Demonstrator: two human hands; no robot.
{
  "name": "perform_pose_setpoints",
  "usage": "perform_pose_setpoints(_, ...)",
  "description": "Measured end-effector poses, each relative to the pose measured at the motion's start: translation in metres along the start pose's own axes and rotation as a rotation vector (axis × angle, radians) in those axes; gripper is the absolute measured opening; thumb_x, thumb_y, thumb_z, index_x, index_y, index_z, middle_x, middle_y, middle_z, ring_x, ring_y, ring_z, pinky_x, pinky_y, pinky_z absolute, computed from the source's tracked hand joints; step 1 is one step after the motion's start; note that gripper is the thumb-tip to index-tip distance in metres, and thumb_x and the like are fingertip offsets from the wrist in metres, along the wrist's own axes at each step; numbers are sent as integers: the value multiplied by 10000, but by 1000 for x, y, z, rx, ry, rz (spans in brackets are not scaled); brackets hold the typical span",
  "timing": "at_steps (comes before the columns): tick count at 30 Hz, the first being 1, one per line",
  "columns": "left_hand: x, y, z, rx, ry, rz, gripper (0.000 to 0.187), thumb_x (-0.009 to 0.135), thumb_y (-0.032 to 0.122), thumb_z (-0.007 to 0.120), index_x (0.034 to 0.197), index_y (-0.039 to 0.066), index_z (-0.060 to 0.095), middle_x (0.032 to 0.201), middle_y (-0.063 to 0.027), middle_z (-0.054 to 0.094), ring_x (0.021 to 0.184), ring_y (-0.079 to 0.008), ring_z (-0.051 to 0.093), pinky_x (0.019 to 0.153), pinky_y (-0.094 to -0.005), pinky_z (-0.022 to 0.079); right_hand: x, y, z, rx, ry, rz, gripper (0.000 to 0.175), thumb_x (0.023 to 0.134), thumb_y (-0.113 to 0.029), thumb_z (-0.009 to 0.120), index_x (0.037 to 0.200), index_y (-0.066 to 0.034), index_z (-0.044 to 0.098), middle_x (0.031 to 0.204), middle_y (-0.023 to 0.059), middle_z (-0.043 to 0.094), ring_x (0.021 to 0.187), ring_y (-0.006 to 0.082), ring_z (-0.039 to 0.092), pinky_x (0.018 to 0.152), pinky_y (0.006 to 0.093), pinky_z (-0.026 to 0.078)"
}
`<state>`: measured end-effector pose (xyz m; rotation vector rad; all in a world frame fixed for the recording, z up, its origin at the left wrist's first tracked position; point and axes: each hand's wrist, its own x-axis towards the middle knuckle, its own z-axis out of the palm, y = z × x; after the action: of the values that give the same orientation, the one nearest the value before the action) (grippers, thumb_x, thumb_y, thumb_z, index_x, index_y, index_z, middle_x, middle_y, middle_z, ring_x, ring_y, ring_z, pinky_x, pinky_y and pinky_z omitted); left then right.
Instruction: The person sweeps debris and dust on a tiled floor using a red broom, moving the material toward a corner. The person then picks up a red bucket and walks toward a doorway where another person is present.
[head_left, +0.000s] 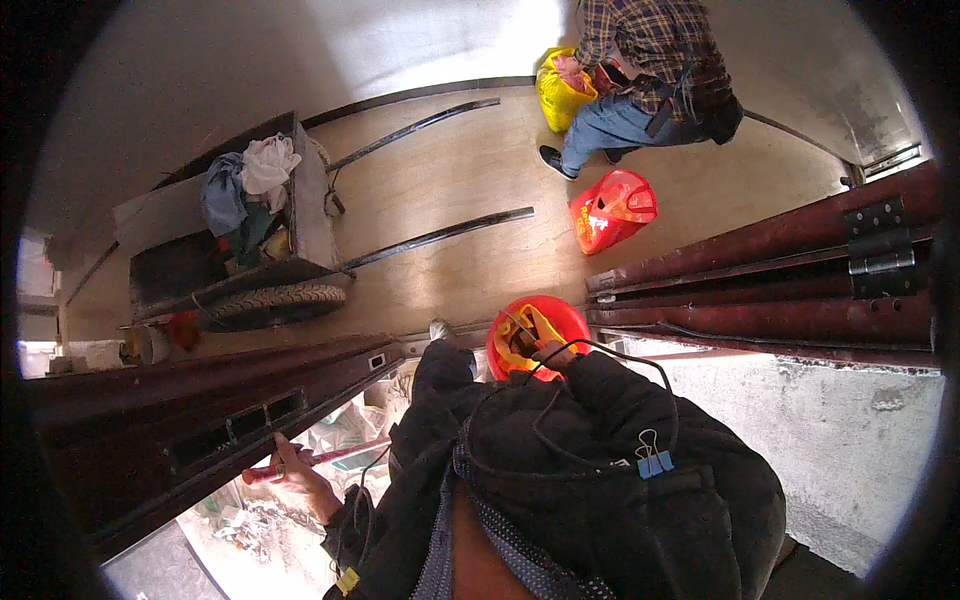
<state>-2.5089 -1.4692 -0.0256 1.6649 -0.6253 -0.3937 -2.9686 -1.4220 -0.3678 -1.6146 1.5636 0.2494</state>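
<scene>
My left hand (300, 472) is closed around a reddish stick-like handle (351, 452), beside the edge of a dark red door (202, 412). My right hand (556, 356) is at the rim of a red round tub (580, 324), where a yellow bag (551, 324) with dark contents lies; its fingers are partly hidden, and whether they grip the bag or the tub I cannot tell. A thin rod (517, 324) crosses the bag's opening. A black cable (637, 357) loops past my right wrist.
A wheeled cart (315, 217) holding cloths and bags stands at left, its two metal shafts (442, 238) along the floor. A red bag (611, 214) stands ahead. Beyond it, another person (652, 75) bends over a yellow bag (559, 97). Folded dark red doors (757, 300) are at right.
</scene>
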Motion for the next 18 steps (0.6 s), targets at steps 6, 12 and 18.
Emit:
perform_pose_setpoints(6,2,-2,0,35,29,-71,483,848,115,704,1207,25,394,656,-74,546,446,-103,445,391,-237,336,-1,3,2,1,-5,-1,366,878,-280,548,1203,-121,604,809,192,631,664,368,617,582,449,491)
perform_pose_setpoints(12,4,-7,-7,-7,-36,-57,262,866,157,698,969,-11,525,606,-45,511,438,-94,411,413,-232,313,-3,4,2,1,-6,1,363,878,-283,549,1197,-120,607,814,195,631,673,368,618,590,449,492)
perform_pose_setpoints(18,1,-3,-4,-1,-44,-41,262,876,192,697,888,7,512,586,-31,494,434,-82,398,416,-233,305,-2,5,2,-1,-10,2,360,878,-287,550,1190,-118,611,819,197,631,683,369,620,598,449,493)
